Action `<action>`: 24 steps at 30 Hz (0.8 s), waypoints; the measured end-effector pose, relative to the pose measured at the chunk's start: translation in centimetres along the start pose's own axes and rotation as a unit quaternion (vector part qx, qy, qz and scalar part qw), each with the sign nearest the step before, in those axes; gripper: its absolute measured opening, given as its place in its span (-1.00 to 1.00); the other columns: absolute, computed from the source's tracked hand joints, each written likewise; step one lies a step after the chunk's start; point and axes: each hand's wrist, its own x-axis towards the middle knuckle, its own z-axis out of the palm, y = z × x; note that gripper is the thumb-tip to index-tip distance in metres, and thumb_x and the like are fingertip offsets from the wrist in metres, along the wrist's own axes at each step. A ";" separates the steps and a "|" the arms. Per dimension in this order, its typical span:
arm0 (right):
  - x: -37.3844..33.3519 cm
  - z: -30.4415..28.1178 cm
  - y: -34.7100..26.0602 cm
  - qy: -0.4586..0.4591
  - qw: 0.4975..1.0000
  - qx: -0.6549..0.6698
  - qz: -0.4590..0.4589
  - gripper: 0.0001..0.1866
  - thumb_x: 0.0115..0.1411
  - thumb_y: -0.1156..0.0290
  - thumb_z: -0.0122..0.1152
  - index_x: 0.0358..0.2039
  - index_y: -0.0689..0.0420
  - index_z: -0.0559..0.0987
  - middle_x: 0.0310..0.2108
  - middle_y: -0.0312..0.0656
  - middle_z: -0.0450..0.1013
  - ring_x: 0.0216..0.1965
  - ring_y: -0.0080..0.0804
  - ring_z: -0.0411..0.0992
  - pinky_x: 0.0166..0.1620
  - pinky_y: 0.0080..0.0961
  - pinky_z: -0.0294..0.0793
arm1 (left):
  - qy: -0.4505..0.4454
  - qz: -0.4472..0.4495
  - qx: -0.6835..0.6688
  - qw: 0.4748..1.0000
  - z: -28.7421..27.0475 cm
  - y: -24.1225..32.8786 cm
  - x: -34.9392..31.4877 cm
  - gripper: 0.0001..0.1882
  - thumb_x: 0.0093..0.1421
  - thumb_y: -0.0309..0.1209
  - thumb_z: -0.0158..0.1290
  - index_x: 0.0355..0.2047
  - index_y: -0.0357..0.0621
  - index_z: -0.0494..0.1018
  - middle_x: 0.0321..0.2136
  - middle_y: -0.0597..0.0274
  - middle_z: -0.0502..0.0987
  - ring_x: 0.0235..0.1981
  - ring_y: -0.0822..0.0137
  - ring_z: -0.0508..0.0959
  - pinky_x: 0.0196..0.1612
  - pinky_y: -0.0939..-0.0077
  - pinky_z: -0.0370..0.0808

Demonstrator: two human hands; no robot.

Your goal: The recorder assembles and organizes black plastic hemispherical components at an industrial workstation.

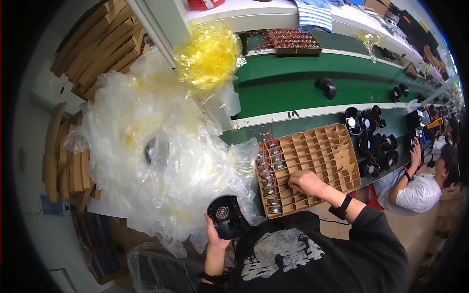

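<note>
My left hand (215, 236) grips a black plastic housing (228, 218), round and hollow, its inside facing up with a perforated grille at the bottom. Over the cardboard divider tray (317, 146), my right hand (307, 183) is closed with fingertips pinched down at a cell. Whatever sits between those fingertips is hidden. Left of that hand, round metal parts with red wires (268, 183), looking like small speakers, fill several cells along the tray's left side. Many of the other cells show bare cardboard.
A large heap of clear plastic bags (146, 161) lies left of the tray. Beyond runs a green conveyor belt (283, 78) carrying a black housing (326, 88). Several black housings (376, 141) stand right of the tray. A co-worker (417, 188) sits farther right.
</note>
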 end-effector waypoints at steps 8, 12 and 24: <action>5.0 4.0 3.3 0.074 0.980 -0.158 0.093 -0.87 0.02 0.32 0.15 -0.53 0.09 0.54 -0.44 -0.20 0.41 -0.36 -0.28 0.45 -0.37 -0.35 0.46 | 0.046 0.048 0.045 0.997 -1.5 -1.6 -0.6 -0.23 0.21 0.20 -0.29 0.17 -0.20 0.16 0.07 -0.02 0.34 0.07 -0.02 0.36 0.12 0.07 0.31; 6.3 3.4 3.7 0.011 0.978 -0.193 0.083 -0.89 0.01 0.42 0.06 -0.49 0.09 0.56 -0.37 -0.17 0.44 -0.30 -0.26 0.48 -0.30 -0.34 0.53 | 0.027 0.041 0.092 0.995 -0.3 -2.0 -1.3 -0.25 0.23 0.17 -0.31 0.14 -0.25 0.18 0.06 -0.01 0.35 0.06 0.05 0.38 0.12 0.12 0.32; 8.0 1.5 4.1 -0.109 0.955 -0.275 -0.032 -0.88 -0.01 0.43 0.06 -0.57 0.08 0.57 -0.42 -0.19 0.50 -0.41 -0.23 0.53 -0.41 -0.34 0.51 | 0.002 0.041 0.080 0.996 -0.4 -1.7 -1.6 -0.24 0.26 0.16 -0.37 0.17 -0.28 0.14 0.11 -0.05 0.29 0.12 0.05 0.32 0.19 0.16 0.23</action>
